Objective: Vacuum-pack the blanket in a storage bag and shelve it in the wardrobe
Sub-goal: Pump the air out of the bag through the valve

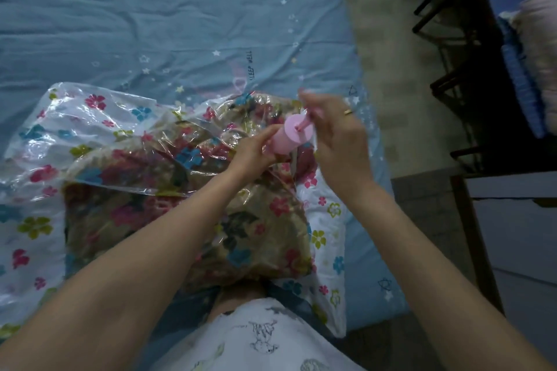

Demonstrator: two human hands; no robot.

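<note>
Both hands grip the pink pump (288,136) standing on the bagged blanket (187,220).

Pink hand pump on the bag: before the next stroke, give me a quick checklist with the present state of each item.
1. Left hand holds the pink pump barrel steady: ok.
2. Right hand has a grip on the pump handle, rod drawn out: ok.
3. Pump base seated on the bag's valve: cannot tell, the left hand hides it.
4. Blanket fully inside the storage bag: ok, it shows through the clear plastic.
5. Air removed: not ok, the plastic is loose and puffed at the far left.
6. Bag's seal closed: cannot tell, no zip is visible.
</note>
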